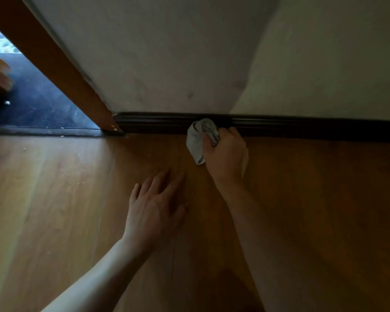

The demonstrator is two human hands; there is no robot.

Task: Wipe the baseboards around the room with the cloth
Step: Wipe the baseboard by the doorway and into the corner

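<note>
At the foot of the wall, the right hand point(226, 152) grips a bunched grey cloth point(200, 138), fingers curled round it, pressing its top against the dark baseboard point(302, 127). The cloth's loose end hangs just over the wooden floor point(54, 199). The left hand point(155, 206) rests flat on the boards, fingers spread, holding nothing. Left of the cloth, a wooden door frame point(54, 61) meets the baseboard's end, with pale crumbs near it. The right fingertips are hidden behind the cloth.
</note>
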